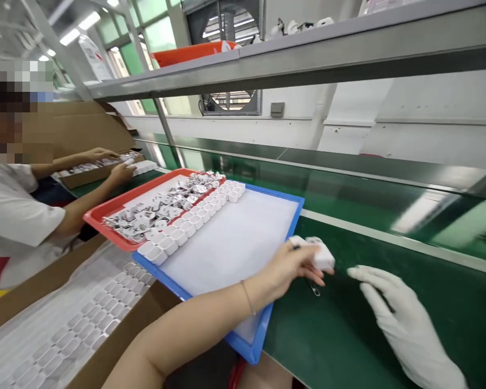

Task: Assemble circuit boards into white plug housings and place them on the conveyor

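Observation:
My bare left hand [285,270] grips a small white plastic housing [323,258] above the green work surface, just past the right edge of the blue tray [259,340]. A small dark metal piece with a ring end [316,292] shows below the fingers; whether it hangs from the housing or lies on the surface I cannot tell. My right hand [397,308], in a white glove, is held to the right with fingers stretched out and nothing in them. Rows of white square housings [186,228] stand along the blue tray's left side.
A red tray [125,243] of loose small white and metal parts overlaps the blue tray's left. An open carton [146,308] holds many white housings in rows. A co-worker [20,210] handles parts at the left. A metal shelf [308,59] runs overhead.

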`<move>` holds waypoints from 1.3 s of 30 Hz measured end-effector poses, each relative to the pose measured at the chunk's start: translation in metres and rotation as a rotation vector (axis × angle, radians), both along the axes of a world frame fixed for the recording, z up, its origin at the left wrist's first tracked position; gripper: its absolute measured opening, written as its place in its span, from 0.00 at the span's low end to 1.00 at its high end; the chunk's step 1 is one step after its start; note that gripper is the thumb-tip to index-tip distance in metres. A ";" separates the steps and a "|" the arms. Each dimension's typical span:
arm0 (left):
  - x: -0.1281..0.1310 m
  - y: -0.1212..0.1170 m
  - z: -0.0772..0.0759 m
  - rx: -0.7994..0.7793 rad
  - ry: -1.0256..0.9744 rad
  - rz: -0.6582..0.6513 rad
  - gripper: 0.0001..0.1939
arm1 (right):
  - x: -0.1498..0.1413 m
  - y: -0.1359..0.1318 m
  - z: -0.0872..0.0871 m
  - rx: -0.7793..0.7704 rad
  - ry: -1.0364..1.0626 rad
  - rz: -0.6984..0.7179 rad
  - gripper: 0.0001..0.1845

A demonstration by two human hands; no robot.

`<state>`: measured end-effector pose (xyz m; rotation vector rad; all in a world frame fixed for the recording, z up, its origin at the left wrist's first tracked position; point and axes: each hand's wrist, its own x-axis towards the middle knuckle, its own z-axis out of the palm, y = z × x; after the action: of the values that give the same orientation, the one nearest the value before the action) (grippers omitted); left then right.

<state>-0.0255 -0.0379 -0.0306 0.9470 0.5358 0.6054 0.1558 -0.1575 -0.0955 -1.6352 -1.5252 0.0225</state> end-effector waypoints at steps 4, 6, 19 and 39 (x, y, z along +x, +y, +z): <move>-0.015 0.031 0.018 0.005 -0.129 0.254 0.13 | -0.010 0.008 0.004 -0.129 -0.177 0.137 0.15; -0.020 0.040 0.023 -0.032 -0.163 0.329 0.12 | -0.022 0.015 0.014 -0.251 -0.280 0.145 0.16; -0.016 0.023 0.029 -0.029 -0.055 0.199 0.14 | -0.038 0.054 0.041 -0.366 -0.019 0.002 0.03; -0.003 0.001 0.018 -0.063 0.039 -0.049 0.12 | -0.050 -0.007 0.038 0.100 -0.420 -0.012 0.18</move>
<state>-0.0280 -0.0370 -0.0128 0.9114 0.5618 0.5237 0.1063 -0.1647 -0.0576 -1.6362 -1.7949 -0.4211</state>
